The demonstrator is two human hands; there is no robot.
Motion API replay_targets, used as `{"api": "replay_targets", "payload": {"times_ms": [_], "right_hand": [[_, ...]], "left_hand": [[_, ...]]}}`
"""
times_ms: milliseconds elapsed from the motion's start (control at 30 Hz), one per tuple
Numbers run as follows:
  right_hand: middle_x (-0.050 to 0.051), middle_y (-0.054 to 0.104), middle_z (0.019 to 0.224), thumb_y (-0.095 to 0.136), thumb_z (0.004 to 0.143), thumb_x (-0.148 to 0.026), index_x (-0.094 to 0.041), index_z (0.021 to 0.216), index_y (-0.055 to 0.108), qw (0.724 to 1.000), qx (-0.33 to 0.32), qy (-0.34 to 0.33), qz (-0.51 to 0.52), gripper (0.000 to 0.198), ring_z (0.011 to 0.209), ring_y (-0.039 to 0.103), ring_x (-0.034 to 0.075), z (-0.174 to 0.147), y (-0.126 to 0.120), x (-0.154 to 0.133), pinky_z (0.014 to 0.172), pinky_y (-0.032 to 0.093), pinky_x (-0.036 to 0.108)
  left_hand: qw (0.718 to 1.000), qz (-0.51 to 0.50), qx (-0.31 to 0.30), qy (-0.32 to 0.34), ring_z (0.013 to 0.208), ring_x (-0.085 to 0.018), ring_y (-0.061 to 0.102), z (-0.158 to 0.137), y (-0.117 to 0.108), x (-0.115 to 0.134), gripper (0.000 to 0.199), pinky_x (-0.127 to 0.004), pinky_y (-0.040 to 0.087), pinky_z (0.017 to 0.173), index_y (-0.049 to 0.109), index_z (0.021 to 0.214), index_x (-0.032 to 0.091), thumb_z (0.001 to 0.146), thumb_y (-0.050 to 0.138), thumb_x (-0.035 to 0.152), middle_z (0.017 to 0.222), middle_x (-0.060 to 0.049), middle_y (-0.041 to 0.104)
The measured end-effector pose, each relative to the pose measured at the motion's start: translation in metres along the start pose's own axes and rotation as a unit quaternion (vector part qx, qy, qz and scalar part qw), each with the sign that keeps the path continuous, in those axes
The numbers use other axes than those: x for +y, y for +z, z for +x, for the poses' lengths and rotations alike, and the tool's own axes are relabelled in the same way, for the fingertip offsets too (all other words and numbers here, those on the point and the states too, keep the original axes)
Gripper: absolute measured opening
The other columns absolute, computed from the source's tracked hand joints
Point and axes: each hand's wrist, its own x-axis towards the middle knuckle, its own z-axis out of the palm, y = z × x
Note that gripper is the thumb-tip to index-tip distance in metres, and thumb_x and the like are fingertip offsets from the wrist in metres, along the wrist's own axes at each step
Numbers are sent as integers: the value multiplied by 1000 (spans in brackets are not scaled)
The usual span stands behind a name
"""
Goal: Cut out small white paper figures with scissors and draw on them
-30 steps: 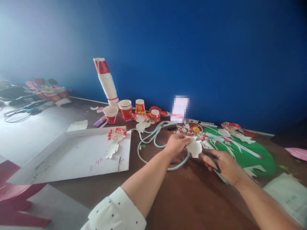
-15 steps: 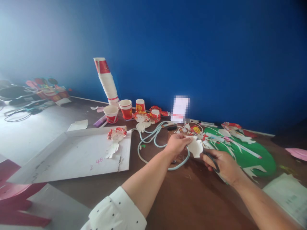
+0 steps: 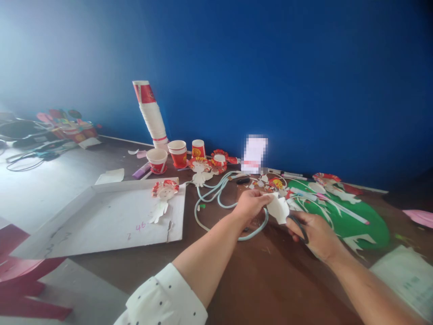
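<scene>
My left hand (image 3: 251, 204) pinches the upper left edge of a white paper piece (image 3: 278, 210) between thumb and fingers. Black-handled scissors (image 3: 299, 227) are gripped in my right hand (image 3: 313, 232), close against the paper's lower right edge. The scissor blades are mostly hidden by the paper and fingers. Behind my hands lie several paper scraps (image 3: 262, 181) and a coiled light-blue cable (image 3: 216, 187). To the right, a green round mat (image 3: 375, 225) carries white cut strips and a pink-tipped marker (image 3: 352, 213).
At left lies a white cardboard lid (image 3: 111, 216) with a paper-cup doll (image 3: 165, 193) on it. Behind it stand red-and-white paper cups (image 3: 177, 153) and a tall leaning cup stack (image 3: 152, 119). A lit phone (image 3: 254, 153) leans against the blue wall. Papers (image 3: 406, 275) lie at right.
The white paper has shifted slightly right and tilted a little in my left hand. My right hand still holds the scissors at its edge and has barely moved.
</scene>
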Motion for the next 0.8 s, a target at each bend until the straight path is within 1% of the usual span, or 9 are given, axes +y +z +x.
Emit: {"api": "replay_targets", "payload": {"times_ms": [67,167,300,400,467,600,800], "right_hand": [[-2,58,53,62,67,-42,-23,71,68,1000,1,1,0,20,46,53,15,-1,0,-1,51,44,29],[-2,58,52,61,68,-43,-24,65,65,1000,4,-4,0,20,46,52,14,-2,1,-3,51,44,28],[0,57,50,60,68,-45,-23,56,60,1000,9,-14,-11,25,45,52,14,-4,3,-8,50,44,28],[0,56,48,59,67,-46,-23,51,58,1000,11,-15,-19,28,45,50,14,-6,4,-14,50,43,28],[0,55,47,59,67,-45,-23,48,56,1000,12,-17,-22,30,45,49,14,-7,6,-18,49,43,28],[1,54,46,59,69,-45,-23,47,55,999,13,-28,-20,31,45,50,15,-8,8,-17,48,42,28],[0,54,48,57,71,-43,-23,49,55,999,25,-33,-8,30,45,52,15,-7,9,-12,48,43,27]], "left_hand": [[1000,-3,1,0,48,-7,43,-1,1,2,22,-22,31,49,61,69,13,72,70,32,57,-1,55],[1000,-12,3,4,49,-8,45,-3,1,3,23,-22,33,51,59,67,12,71,71,32,58,-1,55],[1000,-21,3,-2,51,-8,47,-2,2,3,24,-23,36,53,61,68,12,70,73,33,59,-2,57],[999,-38,-8,-1,57,-10,51,-1,2,1,24,-24,40,58,62,70,12,69,73,33,64,-3,60],[999,-44,-12,0,57,-10,52,1,1,0,25,-24,40,59,62,70,12,68,74,33,65,-3,60],[999,-43,-6,8,56,-9,51,3,1,-3,24,-23,39,58,61,69,12,67,74,32,64,-3,59],[997,-71,-20,4,57,-9,52,2,1,-2,30,-23,40,58,61,70,11,63,77,36,66,-3,61]]}}
